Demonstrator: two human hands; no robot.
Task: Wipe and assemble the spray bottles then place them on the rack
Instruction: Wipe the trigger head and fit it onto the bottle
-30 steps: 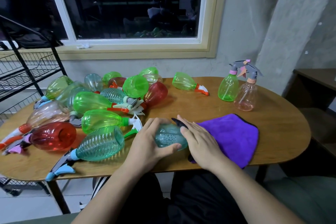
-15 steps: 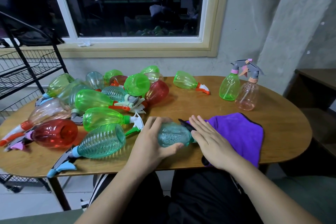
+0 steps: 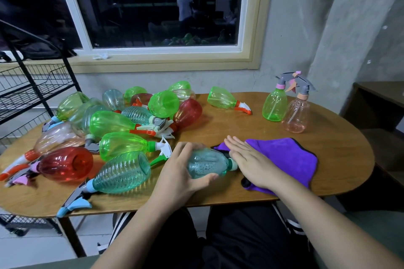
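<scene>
The teal bottle (image 3: 205,165) lies on its side at the near middle of the table (image 3: 341,155), base to the left and neck to the right. The left hand (image 3: 181,172) grips its body, fingers curled over the top and thumb on the near side. The right hand (image 3: 251,159) lies palm down with fingers straight and pressed together, over the bottle's neck end and the left corner of the purple cloth (image 3: 284,157). The spray head is mostly hidden under that palm, so I cannot tell whether it is screwed on. The step looks like getting the cloth onto this bottle. A flat palm only slides the cloth, so the right hand likely needs to gather a fold and wrap it round the body. The left hand can then roll the bottle so every side meets the cloth; droplets show on the plastic. The bottle sits close to the near edge, so the left grip should stay firm. The heap of bottles (image 3: 122,144) lies just to the left and could be knocked. Two upright bottles (image 3: 274,105) stand far right, and the rack (image 3: 32,94) is far left.
</scene>
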